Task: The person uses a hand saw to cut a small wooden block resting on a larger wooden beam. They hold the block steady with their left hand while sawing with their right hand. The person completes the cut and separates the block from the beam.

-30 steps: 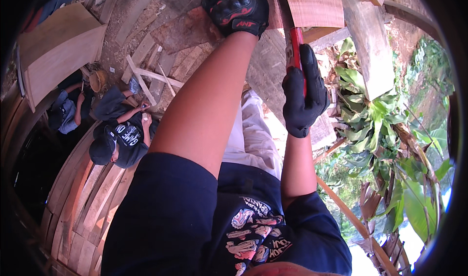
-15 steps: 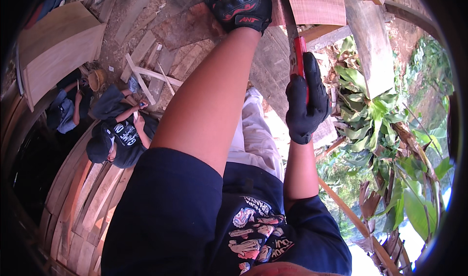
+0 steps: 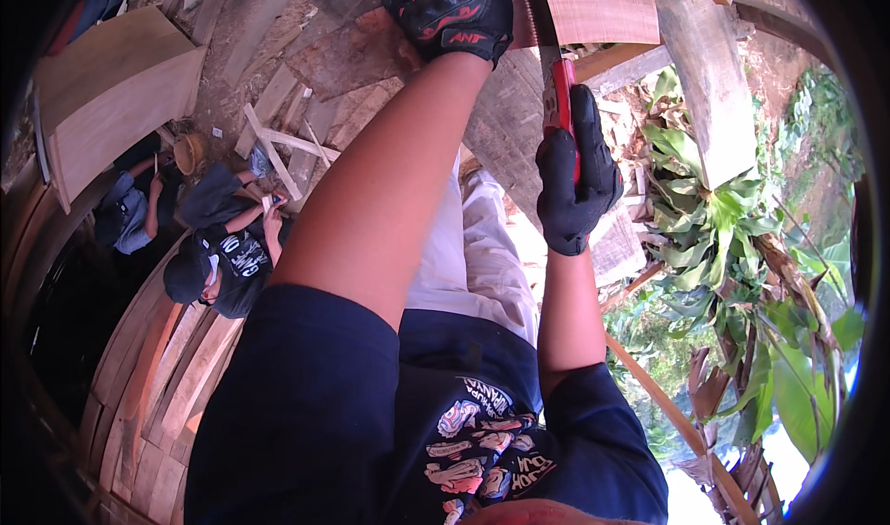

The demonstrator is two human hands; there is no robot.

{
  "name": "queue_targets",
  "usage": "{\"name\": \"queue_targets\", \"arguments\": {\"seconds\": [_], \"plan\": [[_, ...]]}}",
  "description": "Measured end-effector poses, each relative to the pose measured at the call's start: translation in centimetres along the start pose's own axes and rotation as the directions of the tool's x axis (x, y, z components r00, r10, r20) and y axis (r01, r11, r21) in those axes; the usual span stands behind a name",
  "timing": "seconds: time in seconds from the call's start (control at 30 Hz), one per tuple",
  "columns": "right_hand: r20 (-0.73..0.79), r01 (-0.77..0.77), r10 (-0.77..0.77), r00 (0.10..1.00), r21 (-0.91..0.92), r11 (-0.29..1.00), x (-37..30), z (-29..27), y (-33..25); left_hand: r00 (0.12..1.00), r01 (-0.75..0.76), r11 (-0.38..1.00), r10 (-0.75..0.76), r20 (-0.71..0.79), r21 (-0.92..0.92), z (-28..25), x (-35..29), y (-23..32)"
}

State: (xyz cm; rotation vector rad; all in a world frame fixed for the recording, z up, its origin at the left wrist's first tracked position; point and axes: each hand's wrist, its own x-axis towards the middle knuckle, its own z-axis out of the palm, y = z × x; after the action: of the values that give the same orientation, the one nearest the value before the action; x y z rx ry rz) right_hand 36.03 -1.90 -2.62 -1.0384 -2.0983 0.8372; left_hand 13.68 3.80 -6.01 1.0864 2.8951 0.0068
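Observation:
My right hand (image 3: 577, 187), in a black glove, is closed around the red handle (image 3: 564, 89) of a hand saw. Its dark toothed blade (image 3: 540, 11) lies across a reddish-brown wooden board (image 3: 603, 8) at the top of the view. On the board's left part my gloved left hand (image 3: 451, 13) grips it with curled fingers, close beside the blade. The fingertips of that hand are hidden under the glove's back and knuckles.
A worn plank (image 3: 709, 89) stands out to the right, above broad green leaves (image 3: 718, 215). Wood scraps (image 3: 278, 145) litter the ground at left. Two people (image 3: 222, 265) sit at the left near stacked planks (image 3: 185, 377). A large wooden panel (image 3: 120, 89) stands at the upper left.
The right hand and the saw have moved slightly upward, away from me, with the blade sliding farther over the board. The left hand keeps its place on the board.

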Motion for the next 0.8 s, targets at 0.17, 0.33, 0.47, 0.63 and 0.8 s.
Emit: {"name": "queue_targets", "arguments": {"seconds": [0.17,0.33,0.47,0.63,0.8], "plan": [[0.103,-0.206,0.192,0.976,0.141,0.968,-2.6,-2.2,0.5,0.999,0.046,0.996,-0.045,-0.016,0.073,-0.3,-0.4,-0.9],[0.109,-0.266,0.254,0.961,0.116,0.957,-5.4,-3.6,0.9,0.997,0.067,0.994,-0.07,0.026,0.09,0.7,0.1,0.0],[0.114,-0.245,0.228,0.967,0.179,0.953,-2.1,-2.5,0.8,0.984,0.172,0.974,-0.176,0.012,0.147,1.8,0.8,0.8],[0.116,-0.249,0.221,0.968,0.363,0.898,3.5,-1.6,2.6,0.991,0.134,0.99,-0.134,0.001,0.05,0.8,0.7,0.4],[0.05,-0.076,0.062,0.997,0.338,0.938,2.8,-1.1,2.8,0.981,0.195,0.978,-0.195,-0.013,0.078,-1.0,0.2,1.6]]}}
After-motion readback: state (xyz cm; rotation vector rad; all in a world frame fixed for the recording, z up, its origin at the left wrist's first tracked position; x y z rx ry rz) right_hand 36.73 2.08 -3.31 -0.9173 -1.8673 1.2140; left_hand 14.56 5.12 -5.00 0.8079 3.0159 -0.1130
